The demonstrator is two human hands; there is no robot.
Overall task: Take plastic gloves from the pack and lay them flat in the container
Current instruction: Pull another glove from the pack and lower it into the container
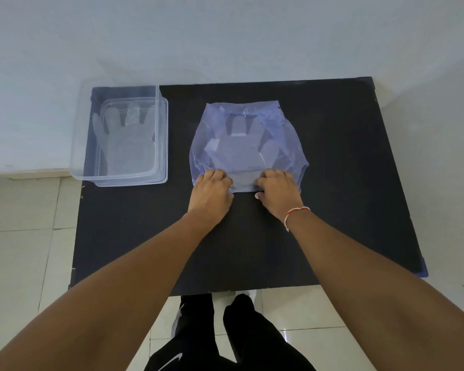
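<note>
Both grips, left hand (212, 189) and right hand (277, 189), pinched the glove pack (248, 145) mouth at 6 o'clock, spreading it for reaching in.

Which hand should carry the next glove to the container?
Left, probably. The container sits on the left hand's side; the right hand would have to cross over. Both hands rest at the pack's near edge.

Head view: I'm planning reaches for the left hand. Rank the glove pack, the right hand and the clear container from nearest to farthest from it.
1. Glove pack: under the left hand, touching.
2. Right hand: just to its right, on the same pack edge.
3. Clear container: far left of the table, holding a flat glove.
</note>
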